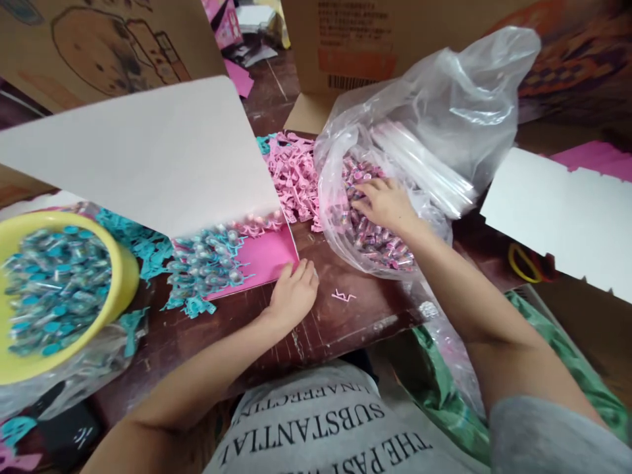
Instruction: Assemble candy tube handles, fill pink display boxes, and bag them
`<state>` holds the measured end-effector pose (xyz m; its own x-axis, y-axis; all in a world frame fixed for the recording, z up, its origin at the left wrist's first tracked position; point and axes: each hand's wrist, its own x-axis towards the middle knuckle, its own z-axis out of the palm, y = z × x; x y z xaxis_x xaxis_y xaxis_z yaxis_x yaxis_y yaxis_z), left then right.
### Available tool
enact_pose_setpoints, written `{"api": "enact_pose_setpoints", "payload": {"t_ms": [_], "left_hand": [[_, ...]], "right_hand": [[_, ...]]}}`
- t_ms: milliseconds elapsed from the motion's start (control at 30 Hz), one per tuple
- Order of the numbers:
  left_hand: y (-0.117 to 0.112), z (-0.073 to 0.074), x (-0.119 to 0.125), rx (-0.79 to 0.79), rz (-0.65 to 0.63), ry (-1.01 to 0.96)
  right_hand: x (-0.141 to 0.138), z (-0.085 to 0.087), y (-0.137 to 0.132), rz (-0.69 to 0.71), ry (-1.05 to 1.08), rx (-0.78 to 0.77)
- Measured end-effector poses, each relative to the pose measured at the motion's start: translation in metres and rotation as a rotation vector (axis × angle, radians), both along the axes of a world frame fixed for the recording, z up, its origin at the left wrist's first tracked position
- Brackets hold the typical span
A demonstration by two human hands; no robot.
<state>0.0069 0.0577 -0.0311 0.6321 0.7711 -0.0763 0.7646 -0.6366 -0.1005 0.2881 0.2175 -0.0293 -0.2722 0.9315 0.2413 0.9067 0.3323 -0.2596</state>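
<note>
My left hand (295,291) rests with its fingers laid out at the near right corner of a pink sheet (261,257), which has a white flap (148,158) raised behind it. Clear-bodied teal pieces (202,263) lie in rows on the sheet's left part, with a few pink ones (261,222) along its back. Inside a clear plastic bag (336,240), my right hand (388,205) touches many small pink capsule-like pieces (378,247) with fingers apart. Whether a piece sits under those fingertips is hidden. Small pink plastic parts (343,295) lie on the table between my hands.
A yellow basin (126,270) of teal-capped pieces stands at left, beside loose teal parts (135,240). Pink plastic parts (296,174) are heaped behind my left hand. Cardboard boxes (316,39) line the back. White card (567,217) and a yellow-handled tool (524,263) lie right.
</note>
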Motion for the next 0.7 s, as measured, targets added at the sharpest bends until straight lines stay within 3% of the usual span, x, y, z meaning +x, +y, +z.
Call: {"api": "enact_pose_setpoints", "payload": {"t_ms": [67, 133, 233, 333, 400, 533, 700], "left_hand": [[0.017, 0.010, 0.015, 0.028, 0.084, -0.078], [0.046, 0.015, 0.035, 0.065, 0.252, -0.171], [0.091, 0.013, 0.064, 0.037, 0.475, -0.240], [0.103, 0.001, 0.082, -0.094, 0.436, -0.226], [0.086, -0.006, 0.086, -0.134, 0.363, -0.191], [0.023, -0.015, 0.078, -0.138, 0.262, -0.144], [-0.044, -0.022, 0.031, -0.149, 0.033, -0.189]], "right_hand": [[0.002, -0.004, -0.006, 0.015, -0.075, -0.060], [0.005, -0.004, -0.014, 0.052, -0.096, -0.086], [0.016, -0.002, -0.030, 0.170, -0.100, -0.109], [0.035, -0.004, -0.051, 0.287, -0.078, -0.127], [0.047, -0.009, -0.066, 0.310, -0.033, -0.122], [0.060, -0.021, -0.090, 0.253, 0.060, -0.013], [0.047, -0.011, -0.127, -0.046, 0.125, 0.190]]}}
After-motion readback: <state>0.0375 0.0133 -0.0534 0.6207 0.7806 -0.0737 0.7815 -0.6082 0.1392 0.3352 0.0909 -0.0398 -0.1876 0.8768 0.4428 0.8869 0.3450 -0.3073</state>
